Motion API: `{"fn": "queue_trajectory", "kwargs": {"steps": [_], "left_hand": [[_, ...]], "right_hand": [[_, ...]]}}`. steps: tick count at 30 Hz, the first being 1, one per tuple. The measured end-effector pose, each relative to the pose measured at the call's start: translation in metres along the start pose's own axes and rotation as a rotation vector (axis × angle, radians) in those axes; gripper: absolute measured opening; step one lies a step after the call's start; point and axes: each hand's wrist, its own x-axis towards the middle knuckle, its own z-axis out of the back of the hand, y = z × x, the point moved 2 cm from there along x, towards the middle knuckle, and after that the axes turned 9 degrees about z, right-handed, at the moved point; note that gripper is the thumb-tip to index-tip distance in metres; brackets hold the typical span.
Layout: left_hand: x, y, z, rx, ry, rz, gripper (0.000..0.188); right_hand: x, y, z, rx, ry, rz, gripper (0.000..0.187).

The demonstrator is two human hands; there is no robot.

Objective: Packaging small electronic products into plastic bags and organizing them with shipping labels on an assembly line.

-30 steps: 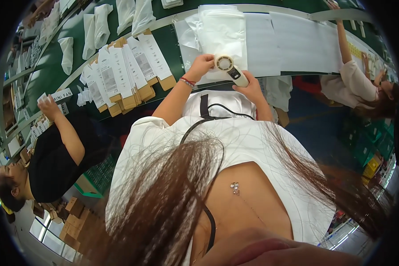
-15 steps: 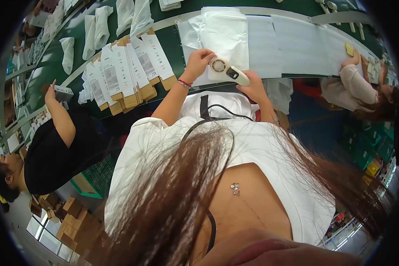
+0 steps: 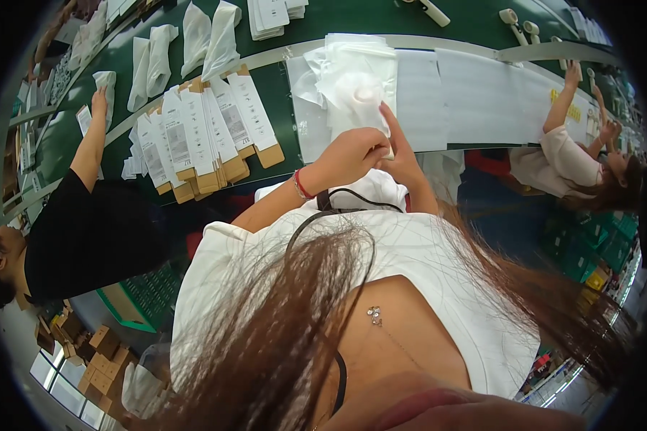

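Note:
A cream handheld fan (image 3: 366, 97) lies inside a thin, translucent white bag, its round head showing faintly through the film. My right hand (image 3: 401, 152) holds the bagged fan from the right, the index finger stretched along its side. My left hand (image 3: 356, 152) is closed at the near end of the bag, thumb and fingers pinched at the film by the handle. Both hands touch there, and the handle is mostly hidden behind them. Beyond lies a stack of flat white bags (image 3: 363, 54).
Flat white-and-brown cartons (image 3: 201, 136) are piled on the left, with several bagged items (image 3: 219, 39) behind them. White sheets (image 3: 474, 93) cover the bench to the right. Co-workers reach in at both sides: a black-sleeved person (image 3: 86, 230) and a pale-sleeved person (image 3: 568, 151).
The fan, bare before, is now inside the white bag. My left hand has moved from the fan's head down to the handle end. The co-worker on the left has reached farther forward.

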Motion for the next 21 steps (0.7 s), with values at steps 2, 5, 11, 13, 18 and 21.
{"fn": "queue_trajectory", "kwargs": {"steps": [2,5,11,13,18,21], "left_hand": [[0.005,0.001,0.003,0.008,0.017,0.016,0.005],[0.027,0.013,0.006,-0.066,-0.301,0.085,0.004],[0.027,-0.017,0.001,-0.132,-0.071,-0.179,0.008],[0.033,-0.012,0.007,-0.187,-0.098,-0.113,0.007],[0.042,0.032,0.006,-0.231,-0.145,0.098,0.005],[0.045,0.07,-0.018,0.171,-0.043,0.106,0.007]], "right_hand": [[0.008,0.0,0.004,-0.115,0.063,0.072,0.077],[0.015,0.0,0.006,0.449,0.071,-0.382,0.079],[0.057,-0.004,0.019,0.099,0.207,-0.059,0.069],[0.073,-0.011,0.027,0.121,0.227,-0.019,0.063],[0.136,-0.035,0.045,0.023,0.305,0.164,0.032],[0.194,-0.073,0.059,-0.252,0.351,0.291,0.035]]}}
